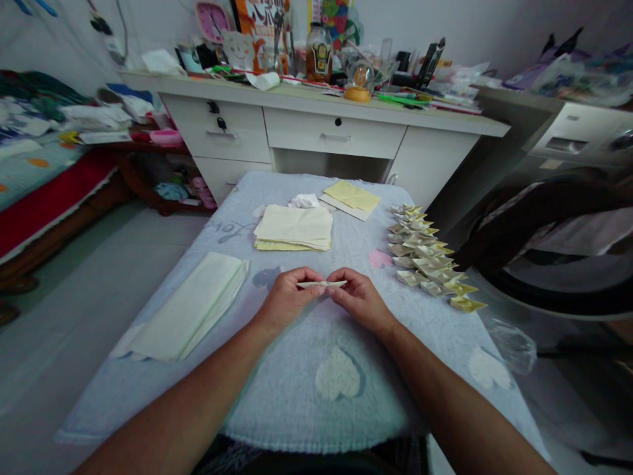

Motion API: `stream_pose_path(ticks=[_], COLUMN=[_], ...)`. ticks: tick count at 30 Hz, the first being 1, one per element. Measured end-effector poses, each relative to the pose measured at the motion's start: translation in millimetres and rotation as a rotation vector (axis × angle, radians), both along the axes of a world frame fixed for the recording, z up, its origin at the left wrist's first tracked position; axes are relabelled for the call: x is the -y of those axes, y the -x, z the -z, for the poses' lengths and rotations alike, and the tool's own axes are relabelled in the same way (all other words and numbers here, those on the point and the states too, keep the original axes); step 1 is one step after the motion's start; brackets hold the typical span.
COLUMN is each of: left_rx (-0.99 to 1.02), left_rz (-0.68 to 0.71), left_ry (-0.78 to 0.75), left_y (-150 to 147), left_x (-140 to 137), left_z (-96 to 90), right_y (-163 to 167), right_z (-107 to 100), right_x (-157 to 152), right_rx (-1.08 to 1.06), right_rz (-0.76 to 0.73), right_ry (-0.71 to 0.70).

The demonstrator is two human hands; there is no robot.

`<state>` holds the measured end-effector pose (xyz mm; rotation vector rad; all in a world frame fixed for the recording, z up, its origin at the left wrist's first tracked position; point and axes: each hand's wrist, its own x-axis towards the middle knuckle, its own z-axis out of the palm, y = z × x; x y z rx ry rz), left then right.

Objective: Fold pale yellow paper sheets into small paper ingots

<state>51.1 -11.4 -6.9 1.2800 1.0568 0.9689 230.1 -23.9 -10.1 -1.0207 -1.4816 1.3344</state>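
Between my two hands, just above the table's middle, is a small piece of folded pale paper [322,284], seen nearly edge-on as a thin strip. The fingers and thumb of my left hand [291,290] pinch its left end. At its right end my right hand [355,295] pinches it likewise, the two thumbs almost meeting. Several finished folded paper boats [428,254], cream and yellow, stand in rows to the right. Beyond my hands lies a stack of cream and yellow paper sheets [294,227].
A long folded pale green sheet [185,307] lies at the left of the cloth-covered table [291,402]. Toward the back are yellow sheets [352,196] and crumpled white paper [304,200]. A white desk [341,125] stands behind, and a washing machine [568,152] is at the right.
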Motion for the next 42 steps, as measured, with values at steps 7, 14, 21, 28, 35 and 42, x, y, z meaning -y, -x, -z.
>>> stream_pose_path(ticks=[7, 14, 21, 28, 35, 42], left_rx=[-0.102, -0.184, -0.161, -0.148, -0.161, -0.143], left_rz=[0.043, 0.059, 0.055, 0.127, 0.113, 0.142], left_ry=[-0.127, -0.182, -0.165, -0.127, -0.139, -0.117], left_y=[-0.9, 0.2, 0.3, -1.7, -1.2, -0.9], left_x=[1.7, -0.8, -1.1, -0.2, -1.8, -0.4], left_z=[-7.1, -4.9, -4.6, -3.2, 0.2, -2.0], right_y=[-1.3, -2.1, -6.5, -8.2, -6.8, -9.0], right_z=[-0.5, -4.1, -2.1, -3.5, -3.4, -8.3], right_x=[-0.1, 1.6, -1.6, 0.2, 0.1, 0.8], right_rx=[0.110, 0.244, 0.136, 0.337, 0.167, 0.160], right_rz=[0.033, 0.055, -0.030, 0.014, -0.043, -0.067], right_ry=[-0.086, -0.172, -0.013, -0.134, -0.065, 0.046])
